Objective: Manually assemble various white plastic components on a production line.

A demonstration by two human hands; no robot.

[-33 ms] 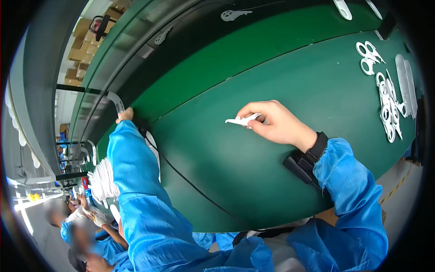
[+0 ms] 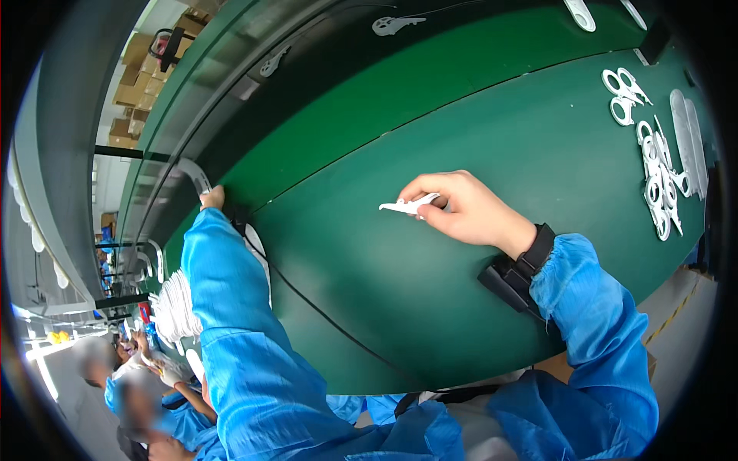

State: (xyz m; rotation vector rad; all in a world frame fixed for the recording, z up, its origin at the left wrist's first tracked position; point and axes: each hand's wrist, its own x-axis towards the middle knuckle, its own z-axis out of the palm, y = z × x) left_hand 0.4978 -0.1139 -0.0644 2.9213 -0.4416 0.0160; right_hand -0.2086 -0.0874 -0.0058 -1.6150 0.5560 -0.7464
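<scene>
Out in front of me, over the green table, my right hand is closed in a pinch on a small white plastic part. The part has a slim pointed end with a small hook, directed left, and its other end is hidden by my fingers. My left arm reaches far to the left. There my left hand is closed at the lower end of a curved white plastic piece with dark marks along it. The fingers' far side is out of sight.
White ring-handled plastic parts lie in a pile at the right, beside long pale strips. A black cable crosses the green table. White pieces are stacked beyond my left arm. Co-workers in blue sit at the lower left.
</scene>
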